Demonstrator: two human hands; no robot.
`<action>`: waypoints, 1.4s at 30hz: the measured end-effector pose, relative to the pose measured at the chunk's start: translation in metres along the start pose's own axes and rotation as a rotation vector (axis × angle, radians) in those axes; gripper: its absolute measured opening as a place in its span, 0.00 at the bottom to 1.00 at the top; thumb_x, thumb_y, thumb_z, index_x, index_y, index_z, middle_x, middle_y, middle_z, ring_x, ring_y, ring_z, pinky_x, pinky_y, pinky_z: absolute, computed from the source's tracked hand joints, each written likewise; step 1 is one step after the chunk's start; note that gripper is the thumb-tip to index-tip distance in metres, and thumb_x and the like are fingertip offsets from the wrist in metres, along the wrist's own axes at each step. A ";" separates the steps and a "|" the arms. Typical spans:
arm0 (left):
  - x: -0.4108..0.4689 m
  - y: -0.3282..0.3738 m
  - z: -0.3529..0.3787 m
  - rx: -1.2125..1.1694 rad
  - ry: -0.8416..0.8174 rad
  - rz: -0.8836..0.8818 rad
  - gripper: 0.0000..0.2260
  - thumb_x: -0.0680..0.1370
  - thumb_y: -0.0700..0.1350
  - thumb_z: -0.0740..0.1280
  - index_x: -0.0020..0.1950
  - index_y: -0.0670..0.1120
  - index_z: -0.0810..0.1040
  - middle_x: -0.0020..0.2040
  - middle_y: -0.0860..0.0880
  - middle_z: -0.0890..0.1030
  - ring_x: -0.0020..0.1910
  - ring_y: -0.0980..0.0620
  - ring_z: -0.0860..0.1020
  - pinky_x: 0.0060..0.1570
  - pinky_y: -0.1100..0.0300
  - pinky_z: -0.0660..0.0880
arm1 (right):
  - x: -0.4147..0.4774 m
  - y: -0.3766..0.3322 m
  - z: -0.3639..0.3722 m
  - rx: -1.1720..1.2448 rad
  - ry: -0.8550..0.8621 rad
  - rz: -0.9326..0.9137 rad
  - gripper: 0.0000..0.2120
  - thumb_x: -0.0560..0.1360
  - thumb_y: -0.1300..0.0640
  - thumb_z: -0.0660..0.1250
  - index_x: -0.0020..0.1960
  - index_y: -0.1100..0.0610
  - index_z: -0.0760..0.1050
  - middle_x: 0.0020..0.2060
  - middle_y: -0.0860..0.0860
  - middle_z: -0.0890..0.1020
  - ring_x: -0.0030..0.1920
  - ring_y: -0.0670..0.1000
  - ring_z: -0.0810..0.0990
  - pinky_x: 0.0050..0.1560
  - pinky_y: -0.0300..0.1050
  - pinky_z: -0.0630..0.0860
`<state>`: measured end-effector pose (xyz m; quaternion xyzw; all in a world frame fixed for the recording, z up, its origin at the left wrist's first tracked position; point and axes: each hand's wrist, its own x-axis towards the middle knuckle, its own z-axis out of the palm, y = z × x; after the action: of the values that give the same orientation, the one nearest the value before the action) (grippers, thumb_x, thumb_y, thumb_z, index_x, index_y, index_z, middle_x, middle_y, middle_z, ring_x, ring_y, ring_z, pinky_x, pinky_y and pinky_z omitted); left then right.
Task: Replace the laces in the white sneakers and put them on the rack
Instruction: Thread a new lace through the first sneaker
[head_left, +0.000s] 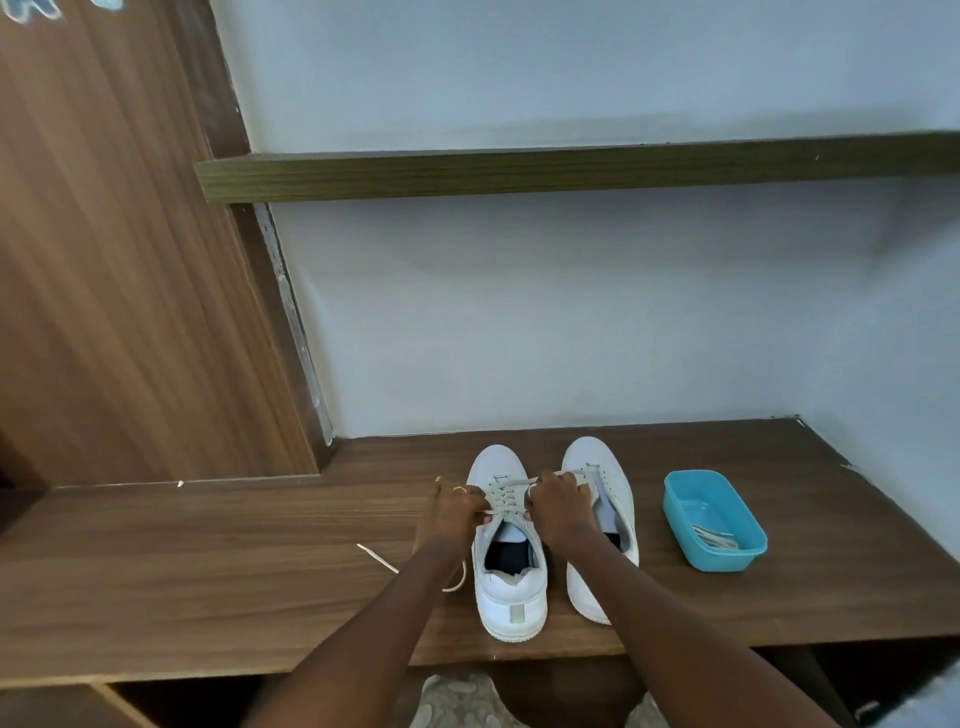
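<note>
Item: pair of white sneakers, low-cut, smooth uppers, thick white soles.

Location: side by side on a brown wooden ledge (260, 571), near the pale wall (571, 338).

- Left sneaker (511, 597): grey pull tab at the heel, dark insole visible through the opening. A pale grey lace (506, 493) crosses its eyelets in rows. One loose end (376, 557) trails across the wood to the left.
- Right sneaker (589, 454): just beside the first and partly covered by the forearm. Its tongue area is open, and only a little lacing is visible near the toe.

Orientation: both stand upright on their soles. Long axes are roughly parallel and run away from the viewer, toes to the wall and heels to the ledge's front edge.

Hands:
- Left hand (452, 512): fingers curled, pinching the lace at the left side of the left sneaker's eyelets.
- Right hand (558, 506): fingers curled, pinching the lace at the opposite side.

Also present: a blue plastic tub (675, 501) to the right of the pair, apart from it, with pale strips (717, 538) inside. An upper shelf (571, 166) is fixed to the wall above.
</note>
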<state>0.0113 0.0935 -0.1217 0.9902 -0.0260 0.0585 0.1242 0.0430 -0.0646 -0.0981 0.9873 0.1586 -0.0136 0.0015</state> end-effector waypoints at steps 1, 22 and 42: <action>0.000 -0.002 -0.001 0.020 0.003 -0.023 0.10 0.80 0.45 0.61 0.57 0.50 0.80 0.56 0.54 0.81 0.58 0.54 0.76 0.74 0.51 0.50 | 0.002 0.004 -0.001 -0.045 -0.021 -0.007 0.14 0.79 0.58 0.61 0.64 0.57 0.73 0.62 0.53 0.74 0.65 0.57 0.68 0.63 0.52 0.66; 0.018 0.046 -0.052 -1.555 -0.010 -0.404 0.12 0.83 0.42 0.55 0.44 0.43 0.74 0.45 0.46 0.79 0.43 0.51 0.78 0.43 0.62 0.76 | 0.008 0.015 -0.093 0.332 -0.062 -0.029 0.10 0.72 0.70 0.63 0.50 0.65 0.80 0.41 0.57 0.81 0.40 0.54 0.80 0.31 0.34 0.66; 0.017 0.038 -0.028 -1.247 0.018 -0.320 0.08 0.76 0.41 0.69 0.38 0.40 0.77 0.35 0.44 0.70 0.37 0.49 0.68 0.37 0.60 0.65 | 0.031 -0.005 -0.086 0.708 0.031 -0.106 0.07 0.68 0.67 0.69 0.45 0.61 0.82 0.43 0.53 0.84 0.38 0.44 0.77 0.33 0.24 0.68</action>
<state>0.0230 0.0632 -0.0836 0.7232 0.0937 0.0215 0.6840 0.0729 -0.0496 -0.0127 0.9170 0.1948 -0.0526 -0.3440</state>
